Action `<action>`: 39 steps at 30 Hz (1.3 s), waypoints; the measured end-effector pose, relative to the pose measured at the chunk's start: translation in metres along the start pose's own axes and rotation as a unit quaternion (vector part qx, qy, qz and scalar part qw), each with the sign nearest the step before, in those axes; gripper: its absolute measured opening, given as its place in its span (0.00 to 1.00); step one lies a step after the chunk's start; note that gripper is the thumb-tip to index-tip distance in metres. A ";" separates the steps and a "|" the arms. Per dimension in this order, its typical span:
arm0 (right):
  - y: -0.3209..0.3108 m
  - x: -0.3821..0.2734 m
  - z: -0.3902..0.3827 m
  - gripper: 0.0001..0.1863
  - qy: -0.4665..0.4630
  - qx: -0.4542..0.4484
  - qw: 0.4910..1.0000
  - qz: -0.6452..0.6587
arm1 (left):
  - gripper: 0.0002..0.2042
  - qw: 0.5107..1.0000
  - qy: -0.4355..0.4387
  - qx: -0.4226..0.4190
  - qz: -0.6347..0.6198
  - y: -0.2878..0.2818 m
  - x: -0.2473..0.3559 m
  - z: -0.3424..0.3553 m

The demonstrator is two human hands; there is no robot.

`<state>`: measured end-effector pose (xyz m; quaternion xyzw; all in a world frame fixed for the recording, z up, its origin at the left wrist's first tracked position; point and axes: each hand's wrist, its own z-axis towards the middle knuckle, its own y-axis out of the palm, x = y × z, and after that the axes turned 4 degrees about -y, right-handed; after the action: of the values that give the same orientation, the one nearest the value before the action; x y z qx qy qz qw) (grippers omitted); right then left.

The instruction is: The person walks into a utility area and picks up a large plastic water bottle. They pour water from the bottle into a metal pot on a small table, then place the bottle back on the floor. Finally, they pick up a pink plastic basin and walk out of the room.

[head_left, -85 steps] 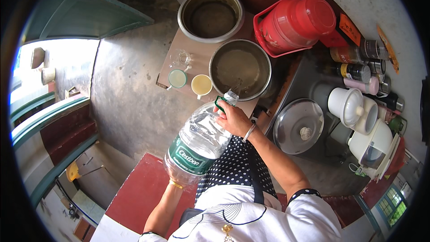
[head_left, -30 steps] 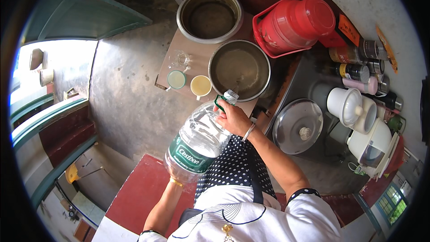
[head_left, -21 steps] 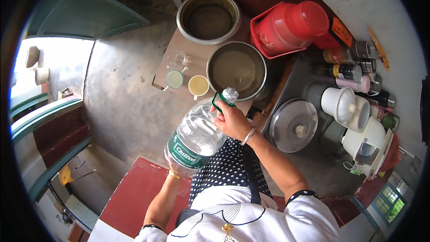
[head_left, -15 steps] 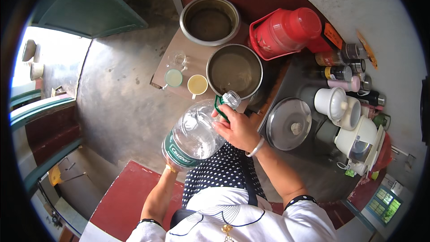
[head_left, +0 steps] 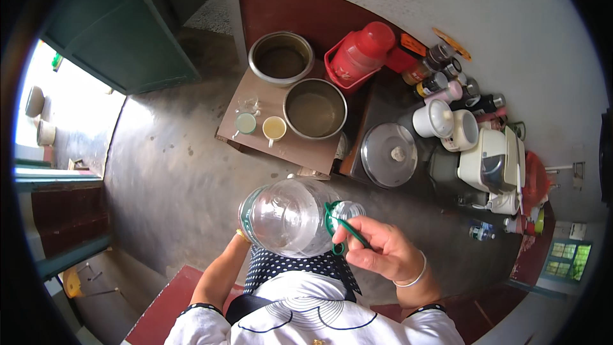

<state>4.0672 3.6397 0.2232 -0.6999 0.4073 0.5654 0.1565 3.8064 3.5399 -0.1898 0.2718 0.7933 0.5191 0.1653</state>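
A large clear plastic bottle (head_left: 290, 217) with a green label lies tilted across my body at waist height, its uncapped-looking neck pointing right. My right hand (head_left: 386, 252) is closed on the green loop handle (head_left: 345, 225) at the bottle's neck. At the bottle's base is my left hand (head_left: 243, 235), mostly hidden behind it, supporting that end. Beyond the bottle, on a low brown table (head_left: 255, 144), stand a metal pot (head_left: 316, 138) that seems to hold water and a second metal pot (head_left: 281, 81). Left of them are a white mug (head_left: 274, 129), a pale green cup (head_left: 245, 123) and a clear glass (head_left: 250, 106).
A red thermos flask (head_left: 357, 57) stands behind the pots. On the dark counter at right are a metal lid (head_left: 377, 163), a white lidded pot (head_left: 433, 119), a white rice cooker (head_left: 488, 160) and several bottles. A green door (head_left: 121, 25) stands at the far left.
The bottle has moved away from the near pot's edge, back toward me, and its neck has swung to the right. Both hands have moved with it, and the view has shifted.
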 end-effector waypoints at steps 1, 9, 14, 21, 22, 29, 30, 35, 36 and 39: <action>0.010 0.003 -0.011 0.14 0.008 0.008 1.000 0.017 | 0.32 0.996 -0.027 -0.013 -0.089 -0.012 -0.002 0.000; 0.030 0.096 -0.053 0.13 -0.015 0.125 0.992 0.013 | 0.25 0.861 -0.038 0.357 0.361 0.031 -0.021 0.045; 0.006 0.138 -0.071 0.10 -0.015 0.213 0.977 -0.008 | 0.10 0.734 0.116 0.152 0.652 0.127 -0.066 0.105; -0.049 0.192 -0.099 0.11 -0.052 0.283 0.958 -0.014 | 0.09 0.417 0.221 -0.021 0.881 0.284 -0.136 0.217; -0.056 0.198 -0.103 0.11 -0.057 0.292 0.955 -0.012 | 0.10 0.368 0.229 -0.022 0.901 0.284 -0.143 0.235; -0.094 0.212 -0.128 0.10 0.038 0.327 0.942 0.063 | 0.23 0.163 0.255 0.030 0.953 0.294 -0.162 0.307; -0.097 0.214 -0.130 0.09 0.047 0.334 0.938 0.075 | 0.23 0.155 0.226 0.042 0.961 0.294 -0.162 0.313; -0.098 0.226 -0.117 0.08 0.017 0.328 0.941 0.081 | 0.21 0.183 0.135 0.054 0.972 0.294 -0.154 0.327; -0.097 0.226 -0.112 0.08 0.018 0.325 0.941 0.090 | 0.20 0.189 0.138 0.049 0.971 0.290 -0.148 0.323; -0.101 0.244 -0.105 0.11 0.017 0.354 0.933 0.064 | 0.19 0.237 0.160 0.014 0.958 0.293 -0.135 0.303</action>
<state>4.2192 3.5351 0.0074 -0.5811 0.6276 0.3811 0.3509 4.1552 3.7722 -0.0479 0.7435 -0.0388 0.3141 -0.5891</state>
